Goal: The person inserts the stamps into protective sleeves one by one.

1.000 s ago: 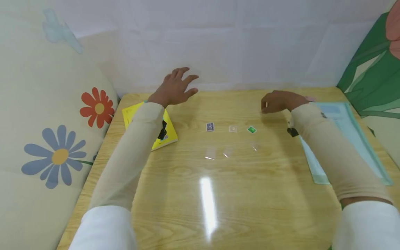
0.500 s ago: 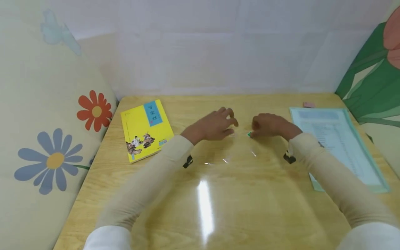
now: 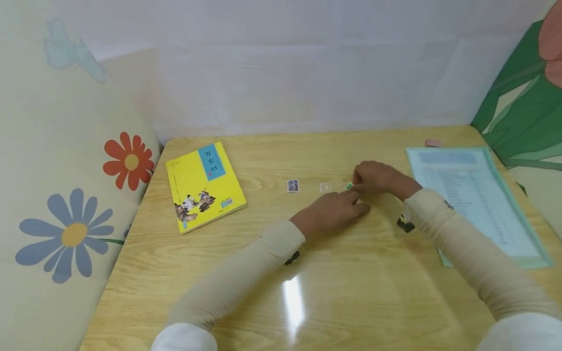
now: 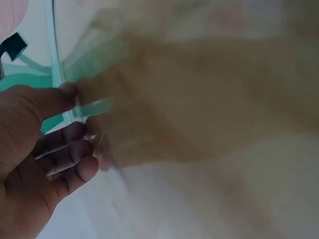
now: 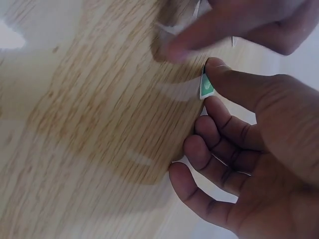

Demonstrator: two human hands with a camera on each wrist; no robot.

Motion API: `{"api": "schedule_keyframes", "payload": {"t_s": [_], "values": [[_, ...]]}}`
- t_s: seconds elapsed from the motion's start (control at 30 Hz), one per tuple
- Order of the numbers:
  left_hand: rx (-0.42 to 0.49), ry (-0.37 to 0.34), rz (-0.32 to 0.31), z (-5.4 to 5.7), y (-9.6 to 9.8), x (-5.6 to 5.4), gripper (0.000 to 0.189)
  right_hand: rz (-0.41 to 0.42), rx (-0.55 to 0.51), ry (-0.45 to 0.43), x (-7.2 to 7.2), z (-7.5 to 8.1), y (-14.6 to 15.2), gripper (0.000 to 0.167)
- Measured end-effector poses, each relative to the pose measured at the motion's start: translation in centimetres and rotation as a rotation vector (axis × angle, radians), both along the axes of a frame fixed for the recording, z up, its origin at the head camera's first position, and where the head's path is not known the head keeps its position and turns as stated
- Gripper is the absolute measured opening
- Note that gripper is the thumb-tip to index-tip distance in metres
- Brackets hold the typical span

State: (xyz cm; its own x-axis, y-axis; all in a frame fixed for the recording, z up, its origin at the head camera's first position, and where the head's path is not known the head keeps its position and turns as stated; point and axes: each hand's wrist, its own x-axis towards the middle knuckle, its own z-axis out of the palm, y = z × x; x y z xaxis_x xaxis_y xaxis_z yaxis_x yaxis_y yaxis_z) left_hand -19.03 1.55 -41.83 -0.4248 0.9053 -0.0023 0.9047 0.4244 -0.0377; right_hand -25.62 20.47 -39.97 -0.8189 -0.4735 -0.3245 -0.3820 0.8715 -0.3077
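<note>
A small green stamp with a white border (image 3: 349, 186) lies on the wooden table, its edge under the thumb of my right hand (image 3: 378, 179). In the right wrist view the thumb and index fingertip pinch the green stamp's edges, with the other fingers curled onto the table. My left hand (image 3: 331, 214) reaches in right beside it, fingers low over the table. Its thumb stands apart from the fingers in the left wrist view, near the tabletop's reflection. To the left lie a pale stamp (image 3: 325, 187) and a dark blue stamp (image 3: 292, 185).
A yellow book (image 3: 206, 187) lies at the table's left. On the right is a pale green document folder (image 3: 476, 204) holding a printed sheet, with a pink eraser-like block (image 3: 433, 143) behind it. A white cloth wall (image 3: 272, 83) rises along the back edge.
My left hand has come from the upper left down to the right, beside the right hand, covering the spot with the clear slips. My right hand has lowered onto the green stamp.
</note>
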Motion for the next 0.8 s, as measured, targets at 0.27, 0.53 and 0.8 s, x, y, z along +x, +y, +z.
{"api": "schedule_keyframes", "payload": {"t_s": [0.27, 0.53, 0.8], "values": [[0.032, -0.018, 0.076, 0.0, 1.0, 0.6, 0.026, -0.009, -0.071, -0.029, -0.2, 0.6, -0.3, 0.027], [0.019, -0.013, 0.078, -0.1, 1.4, 0.8, 0.025, -0.057, -0.219, -0.088, 0.0, -0.3, 0.4, 0.011], [0.163, -0.173, 0.120, 0.9, 0.6, 1.1, 0.018, -0.039, -0.364, -0.063, 0.1, -0.9, 1.3, 0.008]]}}
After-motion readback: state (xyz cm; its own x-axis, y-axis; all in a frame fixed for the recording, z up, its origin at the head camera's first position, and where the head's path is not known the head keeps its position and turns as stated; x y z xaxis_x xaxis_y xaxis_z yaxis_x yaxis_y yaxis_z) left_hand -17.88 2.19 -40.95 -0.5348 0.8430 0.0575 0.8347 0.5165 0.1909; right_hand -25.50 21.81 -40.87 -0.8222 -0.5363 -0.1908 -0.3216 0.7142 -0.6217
